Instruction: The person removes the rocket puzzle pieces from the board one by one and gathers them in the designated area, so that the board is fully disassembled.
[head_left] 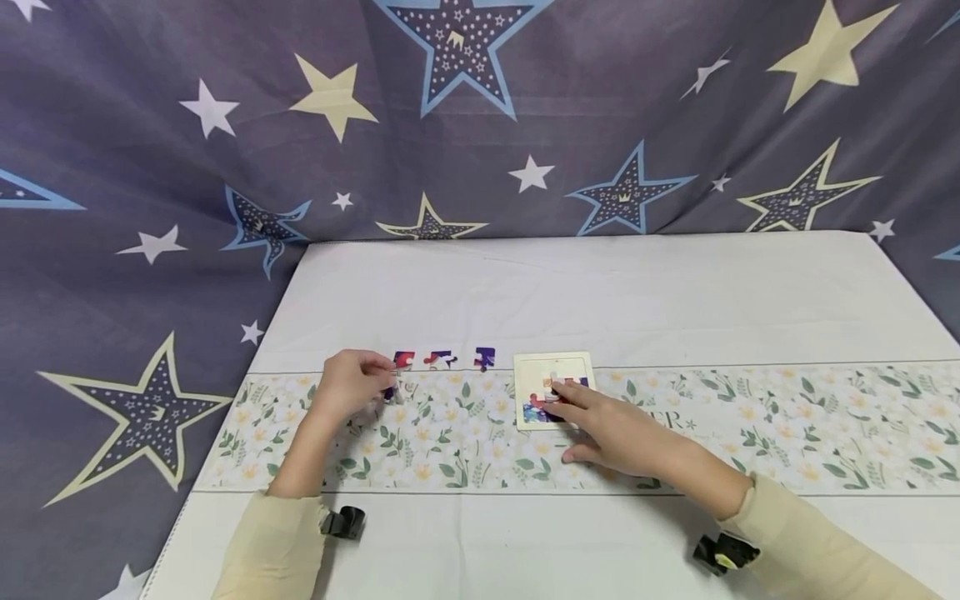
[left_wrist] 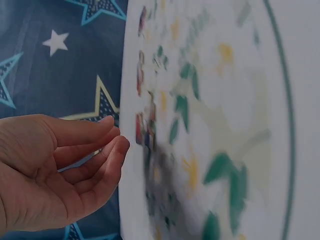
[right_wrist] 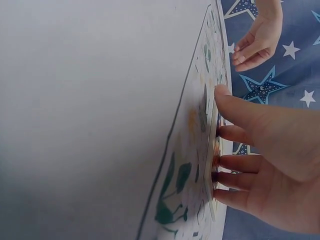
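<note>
A square jigsaw tray (head_left: 527,367) with a pale rim lies on the floral strip, several colourful pieces (head_left: 533,410) set in its lower part. My right hand (head_left: 611,427) rests its fingertips on those pieces, fingers extended and partly hiding them. To the left, my left hand (head_left: 350,384) hovers beside a dark puzzle piece (head_left: 389,392), thumb and fingers bent close together; the left wrist view shows nothing between them. Further loose pieces lie in a row: a red one (head_left: 403,359), a red-and-purple one (head_left: 440,359) and a purple one (head_left: 485,357).
A white table (head_left: 570,292) carries a floral printed band (head_left: 450,454) across its middle. Behind and to the left hangs a dark curtain (head_left: 465,158) with stars. Black straps (head_left: 344,522) with small devices sit at both wrists.
</note>
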